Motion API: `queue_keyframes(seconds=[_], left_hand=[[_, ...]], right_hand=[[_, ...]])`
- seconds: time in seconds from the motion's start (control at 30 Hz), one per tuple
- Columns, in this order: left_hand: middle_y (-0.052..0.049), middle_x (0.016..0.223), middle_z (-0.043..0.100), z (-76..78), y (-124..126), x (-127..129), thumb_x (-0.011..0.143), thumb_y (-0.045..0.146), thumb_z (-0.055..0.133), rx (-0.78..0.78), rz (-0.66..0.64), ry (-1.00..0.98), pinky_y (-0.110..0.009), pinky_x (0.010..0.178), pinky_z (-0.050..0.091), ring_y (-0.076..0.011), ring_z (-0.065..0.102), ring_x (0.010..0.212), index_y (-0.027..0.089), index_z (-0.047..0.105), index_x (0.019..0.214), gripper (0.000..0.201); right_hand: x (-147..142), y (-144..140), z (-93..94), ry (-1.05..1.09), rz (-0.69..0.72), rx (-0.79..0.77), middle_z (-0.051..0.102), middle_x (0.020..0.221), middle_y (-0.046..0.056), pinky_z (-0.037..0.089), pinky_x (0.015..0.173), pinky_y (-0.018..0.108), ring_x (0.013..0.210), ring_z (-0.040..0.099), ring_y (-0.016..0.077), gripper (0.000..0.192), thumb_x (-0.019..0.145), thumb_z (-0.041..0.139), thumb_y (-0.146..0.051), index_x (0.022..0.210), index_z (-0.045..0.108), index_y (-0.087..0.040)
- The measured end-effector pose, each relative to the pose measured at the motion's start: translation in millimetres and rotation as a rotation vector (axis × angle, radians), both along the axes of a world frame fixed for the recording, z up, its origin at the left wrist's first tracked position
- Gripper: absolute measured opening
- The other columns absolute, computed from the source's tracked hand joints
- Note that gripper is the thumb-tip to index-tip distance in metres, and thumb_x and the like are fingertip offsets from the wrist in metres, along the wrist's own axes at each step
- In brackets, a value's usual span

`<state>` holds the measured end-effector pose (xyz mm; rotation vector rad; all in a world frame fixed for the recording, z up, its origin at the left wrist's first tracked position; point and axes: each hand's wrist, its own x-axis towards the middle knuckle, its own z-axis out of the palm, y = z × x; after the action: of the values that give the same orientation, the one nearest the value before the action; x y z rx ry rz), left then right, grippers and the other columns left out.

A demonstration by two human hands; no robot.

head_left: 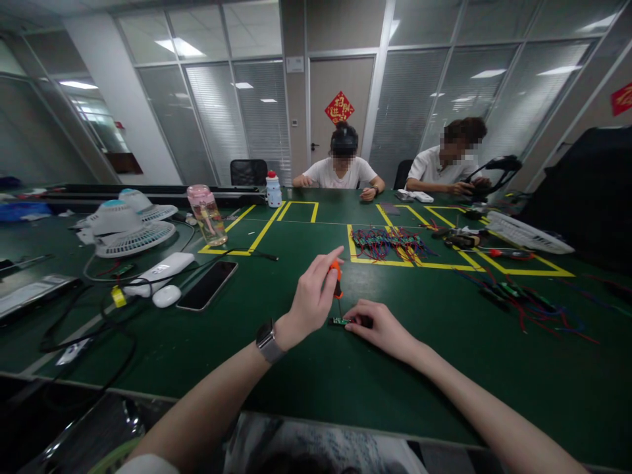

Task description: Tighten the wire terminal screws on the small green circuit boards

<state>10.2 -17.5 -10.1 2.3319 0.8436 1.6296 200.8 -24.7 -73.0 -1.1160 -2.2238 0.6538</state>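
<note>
The small green circuit board (340,321) on the green table (306,375) is half covered by fingers, so its parts are too small to make out, and the tip of the orange-handled screwdriver (336,276) is lost where it meets the board. The handle itself is mostly hidden inside the left hand (312,301), which is curled closed around it, holding the tool upright with the forefinger stretched up along the top. A watch (267,342) sits on that wrist. The right hand (380,327) lies low on the table just right of the board, fingers nearly closed, pinching its right end against the surface.

Farther off, a heap of red and blue wired pieces (390,242) lies inside a yellow-taped square. To the left are a black phone (207,285), a white mouse (166,296) and two white desk fans (129,227). Two people sit at the far edge; the right one's hands are partly behind a black headset (494,172).
</note>
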Motion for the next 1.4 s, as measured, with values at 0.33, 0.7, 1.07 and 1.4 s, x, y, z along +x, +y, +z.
queue_keyframes(seconds=[0.33,0.7,1.07,1.4], left_hand=[[-0.006,0.099,0.058,0.7,-1.5,-1.3,0.097,0.02,0.039,0.038,0.016,-0.004,-0.028,0.079,0.048,-0.0144,0.057,0.088,0.018,0.052,0.128,0.034],[-0.006,0.099,0.057,-0.6,-0.5,-1.7,0.096,0.021,0.042,0.051,0.036,0.002,-0.029,0.08,0.047,-0.0151,0.056,0.09,0.019,0.054,0.128,0.034],[-0.007,0.102,0.058,2.7,-1.8,-2.2,0.097,0.021,0.042,-0.011,0.025,0.012,-0.029,0.081,0.047,-0.0159,0.057,0.091,0.018,0.054,0.124,0.031],[-0.005,0.094,0.059,4.3,-1.9,-1.9,0.093,0.028,0.052,-0.007,0.059,0.005,-0.028,0.076,0.048,-0.0154,0.057,0.084,0.019,0.062,0.113,0.024]], right_hand=[[0.6,0.2,0.7,-0.003,0.004,0.003,0.057,0.074,0.001,0.042,0.062,0.025,0.067,0.054,0.0146,0.01,0.084,0.065,-0.023,0.089,0.072,-0.018],[1.1,0.3,0.6,-0.01,0.007,0.0,0.057,0.074,0.001,0.042,0.063,0.025,0.067,0.054,0.0147,0.011,0.084,0.065,-0.023,0.089,0.073,-0.018],[0.5,0.5,0.2,-0.004,0.007,0.0,0.056,0.074,0.001,0.043,0.063,0.025,0.067,0.054,0.0143,0.01,0.084,0.065,-0.023,0.089,0.073,-0.018],[1.3,0.6,-0.2,-0.003,0.008,0.007,0.056,0.074,0.001,0.043,0.063,0.025,0.067,0.054,0.0145,0.011,0.085,0.064,-0.024,0.089,0.073,-0.019]])
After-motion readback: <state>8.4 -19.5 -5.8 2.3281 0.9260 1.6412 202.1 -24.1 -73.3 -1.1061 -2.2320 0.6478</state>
